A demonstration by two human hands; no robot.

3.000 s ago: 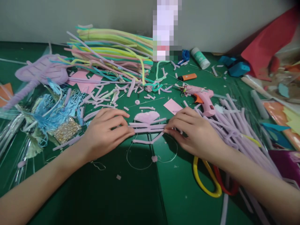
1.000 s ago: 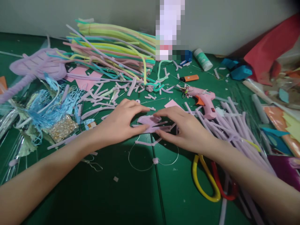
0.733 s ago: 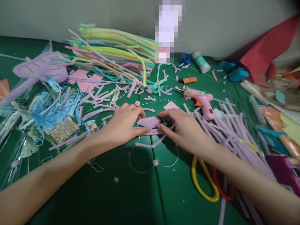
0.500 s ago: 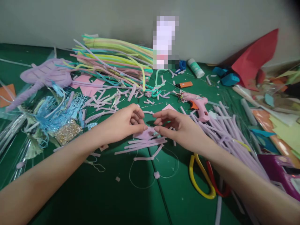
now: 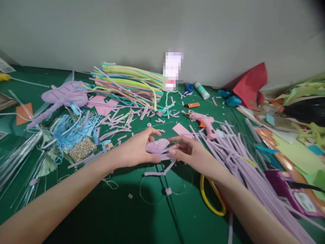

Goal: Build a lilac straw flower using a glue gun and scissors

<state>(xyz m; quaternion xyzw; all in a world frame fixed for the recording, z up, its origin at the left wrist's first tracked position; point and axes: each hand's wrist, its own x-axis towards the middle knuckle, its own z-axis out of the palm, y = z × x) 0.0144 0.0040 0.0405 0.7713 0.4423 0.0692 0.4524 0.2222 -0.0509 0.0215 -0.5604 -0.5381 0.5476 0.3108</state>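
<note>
Between my hands is a fuzzy lilac pipe-cleaner piece [image 5: 157, 145], rounded on top with straight strips along its lower side. My left hand [image 5: 134, 149] grips its left end, thumb below and fingers behind. At the right end, the thumb and fingers of my right hand [image 5: 189, 150] close on the strips; their exact contact is partly hidden. Just below lies a bent lilac pipe-cleaner strip [image 5: 154, 174]. A loop of thin clear line [image 5: 140, 189] carries a small lilac puff [image 5: 168, 191] on the green table.
A pink glue gun [image 5: 207, 123] and an orange lighter [image 5: 193, 105] lie beyond my right hand. Yellow-handled scissors [image 5: 203, 193] sit under my right forearm, beside long lilac pipe cleaners [image 5: 243, 169]. Blue tassels [image 5: 69, 127] and a bag of beads [image 5: 81, 149] are at left.
Both hands have closed on the lilac piece and strips, which lay on the table between them before. The piece now looks raised. The view has tilted upward and shifted slightly.
</note>
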